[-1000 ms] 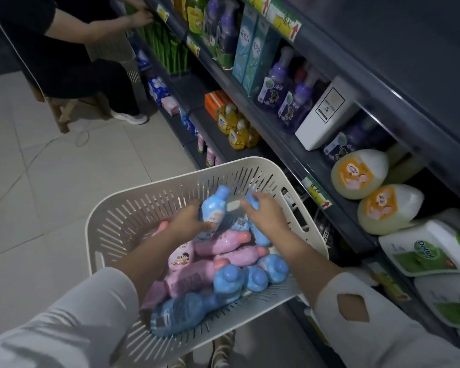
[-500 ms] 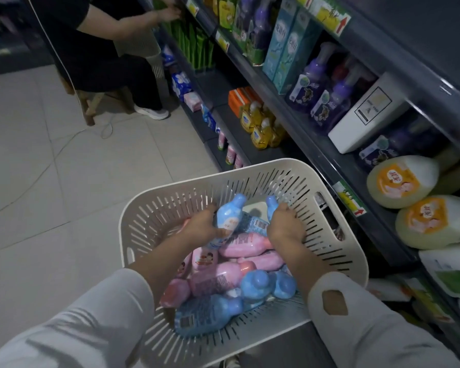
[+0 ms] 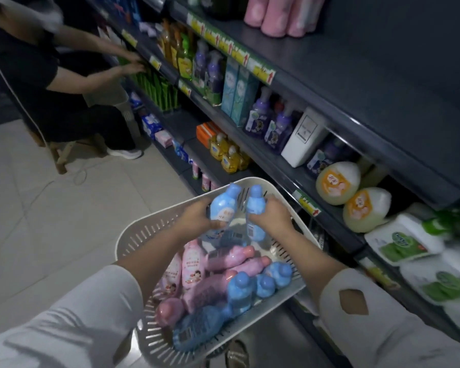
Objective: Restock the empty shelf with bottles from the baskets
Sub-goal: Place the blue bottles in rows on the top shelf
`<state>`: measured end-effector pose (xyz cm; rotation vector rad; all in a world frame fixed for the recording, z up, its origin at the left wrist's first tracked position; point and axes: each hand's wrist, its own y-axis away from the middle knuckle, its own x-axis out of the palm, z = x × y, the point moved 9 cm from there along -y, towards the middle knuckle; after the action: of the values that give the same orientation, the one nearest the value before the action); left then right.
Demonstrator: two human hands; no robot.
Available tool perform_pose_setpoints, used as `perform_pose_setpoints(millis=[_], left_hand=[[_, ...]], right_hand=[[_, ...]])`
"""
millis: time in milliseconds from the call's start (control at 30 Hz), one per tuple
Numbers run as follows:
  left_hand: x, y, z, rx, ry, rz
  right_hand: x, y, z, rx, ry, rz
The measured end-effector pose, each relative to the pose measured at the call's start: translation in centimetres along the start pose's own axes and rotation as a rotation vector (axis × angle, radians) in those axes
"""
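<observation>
two blue bottles are held upright over the far end of a white slotted basket [image 3: 133,236], one in each hand. the left hand [image 3: 194,220] is closed around the lower body of the left bottle [image 3: 222,207]; the right hand [image 3: 272,215] is closed over the right bottle [image 3: 255,212], whose label end points down. the two bottles are seen just beside each other, caps at the basket's far rim.

more bottles are left lying in the basket: about four blue ones [image 3: 239,290] at the near right and roughly six pink ones [image 3: 193,264] in the middle and left, though the pile is blurred and an exact count cannot be given.

to the right, dark shelving [image 3: 356,83] is seen running from near to far. a wide bare shelf [image 3: 383,49] lies at upper right, with three pink bottles [image 3: 279,14] standing at its far end. on the shelf below, purple pump bottles [image 3: 260,115], two teal boxes [image 3: 237,91], a white box [image 3: 303,136] and two round white bottles with orange labels [image 3: 337,183] are shown. yellow bottles [image 3: 225,152] are stocked lower down.

at far left, a second person [image 3: 51,83] in black is seated on a stool, both hands at the shelves.
</observation>
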<state>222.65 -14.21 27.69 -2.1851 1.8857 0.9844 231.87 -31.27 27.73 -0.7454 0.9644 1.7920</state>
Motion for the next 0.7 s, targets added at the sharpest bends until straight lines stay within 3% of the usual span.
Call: perform_pose_setpoints(millis=[300, 533, 700], left_hand=[[-2.5, 0.3, -15.7, 0.249, 0.287, 0.018], [3.1, 3.0, -32.4, 0.551, 0.357, 0.175], [10.5, 4.6, -41.9, 0.689, 0.342, 0.304]], right_hand=[[-16.1, 5.7, -0.2, -0.042, -0.706, -0.291], [-30.3, 11.9, -4.9, -0.128, -0.821, -0.555], [-38.9, 16.2, -12.3, -0.097, -0.713, -0.734]])
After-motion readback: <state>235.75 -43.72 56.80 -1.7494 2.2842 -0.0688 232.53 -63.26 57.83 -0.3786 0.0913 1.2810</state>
